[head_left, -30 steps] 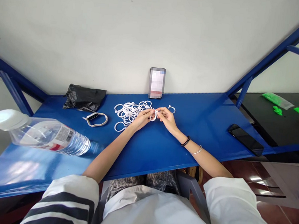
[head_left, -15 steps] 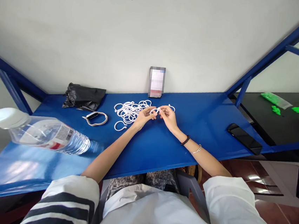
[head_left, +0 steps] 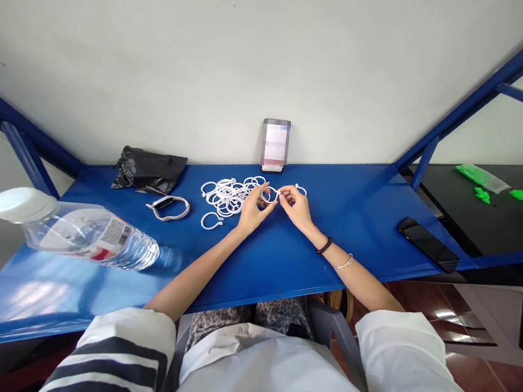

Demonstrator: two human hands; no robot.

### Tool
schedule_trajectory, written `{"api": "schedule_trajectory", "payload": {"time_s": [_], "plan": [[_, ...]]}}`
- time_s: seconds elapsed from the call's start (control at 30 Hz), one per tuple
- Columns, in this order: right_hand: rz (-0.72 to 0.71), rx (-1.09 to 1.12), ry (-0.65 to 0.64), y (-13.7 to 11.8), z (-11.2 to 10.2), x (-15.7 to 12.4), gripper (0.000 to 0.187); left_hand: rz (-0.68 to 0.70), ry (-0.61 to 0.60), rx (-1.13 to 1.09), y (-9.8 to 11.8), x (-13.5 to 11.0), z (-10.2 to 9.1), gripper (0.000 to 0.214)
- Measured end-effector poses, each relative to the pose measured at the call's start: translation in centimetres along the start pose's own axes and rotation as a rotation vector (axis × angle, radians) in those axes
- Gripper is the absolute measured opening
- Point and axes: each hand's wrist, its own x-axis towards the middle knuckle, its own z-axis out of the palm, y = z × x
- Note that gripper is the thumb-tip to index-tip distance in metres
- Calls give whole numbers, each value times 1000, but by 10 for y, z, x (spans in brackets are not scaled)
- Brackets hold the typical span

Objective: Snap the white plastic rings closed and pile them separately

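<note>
Between my two hands is a white plastic ring [head_left: 268, 195] with a small clasp, like a curtain ring. My left hand [head_left: 254, 209] grips its left side between thumb and fingers. At the clasp, on the ring's right side, the fingertips of my right hand [head_left: 296, 207] pinch it. Left of my left hand lies a pile of similar white rings [head_left: 230, 197], with one loose ring [head_left: 211, 221] just in front of it. Another white ring [head_left: 302, 190] lies behind my right hand, partly hidden by it.
A phone [head_left: 274, 145] leans upright against the wall. To the left are a black plastic bag [head_left: 150, 170], a smartwatch [head_left: 170, 208] and a large water bottle [head_left: 100, 236]. A dark phone [head_left: 428, 243] lies right on the blue table [head_left: 354, 199]. Green pieces [head_left: 483, 177] sit on a black table beyond.
My left fingers have opened wider around the ring, which now shows as a fuller circle. My right hand stays at the clasp. The view has shifted slightly.
</note>
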Motion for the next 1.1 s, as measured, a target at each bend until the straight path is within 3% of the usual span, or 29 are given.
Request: {"api": "schedule_trajectory", "payload": {"time_s": [0.47,0.67,1.1], "plan": [[-114,-226,-5,0,-4,2,9,28,60,157,0,1,-1,44],[-147,-232,-29,-1,-6,2,11,71,54,266,-1,1,-4,41],[-145,-189,-30,-1,-5,1,12,37,65,261,-2,1,-3,42]]}}
